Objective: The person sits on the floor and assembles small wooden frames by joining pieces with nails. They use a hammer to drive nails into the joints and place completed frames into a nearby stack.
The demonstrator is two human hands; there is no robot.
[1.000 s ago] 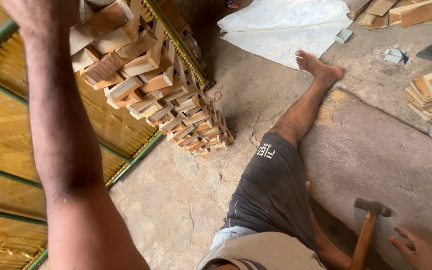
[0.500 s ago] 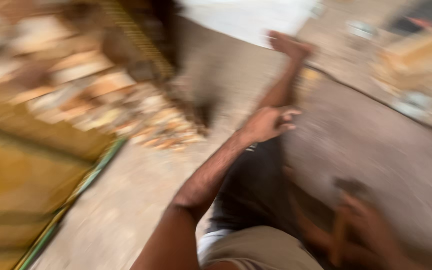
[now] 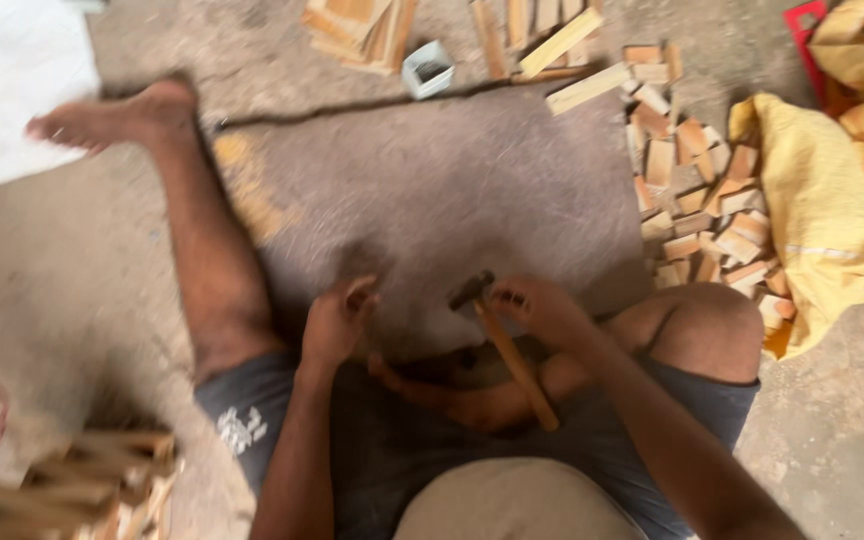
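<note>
I sit on the floor with one leg stretched out to the left and the other folded. My right hand (image 3: 544, 306) is closed around a wooden-handled hammer (image 3: 512, 360) just below its dark metal head. The handle slants down across my folded foot. My left hand (image 3: 337, 322) hovers a little left of the hammer head with its fingers curled in. I see nothing in it, though the picture is blurred. Both hands are over the near edge of a grey mat (image 3: 432, 190).
Small wooden blocks (image 3: 692, 190) lie heaped along the mat's right side, beside a yellow sack (image 3: 827, 220). Wooden slats (image 3: 362, 25) and a small grey box (image 3: 427, 68) lie beyond the mat. There is a white sheet (image 3: 2, 90) at far left and stacked wood pieces (image 3: 82, 490) at near left.
The view swung from the wood stack on the left down to my lap. My left arm came down from its raised reach. My right hand now grips the hammer near its head.
</note>
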